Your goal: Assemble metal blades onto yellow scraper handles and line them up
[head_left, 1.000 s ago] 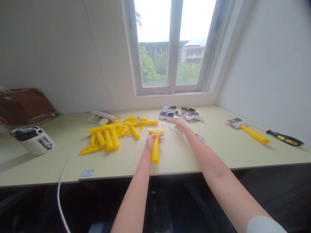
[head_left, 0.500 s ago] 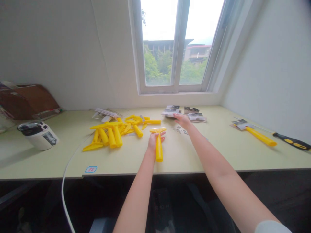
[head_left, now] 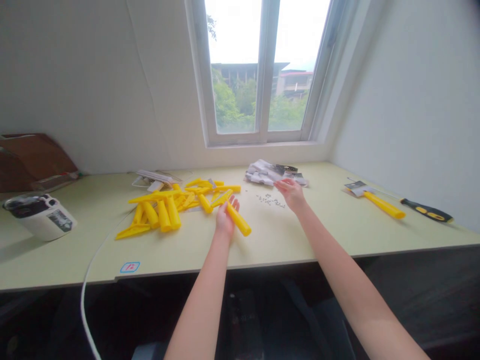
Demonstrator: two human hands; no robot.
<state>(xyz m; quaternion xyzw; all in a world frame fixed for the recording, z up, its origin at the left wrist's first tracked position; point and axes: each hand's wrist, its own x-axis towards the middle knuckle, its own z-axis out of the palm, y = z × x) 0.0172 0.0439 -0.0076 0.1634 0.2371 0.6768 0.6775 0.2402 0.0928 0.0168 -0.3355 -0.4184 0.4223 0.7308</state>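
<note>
Yellow, probably light and stiff, the scraper suits holding by its handle. Left fingers clasp it; whether right fingers pinch anything, I cannot tell.

Bright window (trees outside), pale walls, table.

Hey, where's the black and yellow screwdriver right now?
In the head view, the screwdriver lies toward the right end of the table, right of the right hand. Its nearest neighbour is the yellow-handled tool just left of its handle.
</note>
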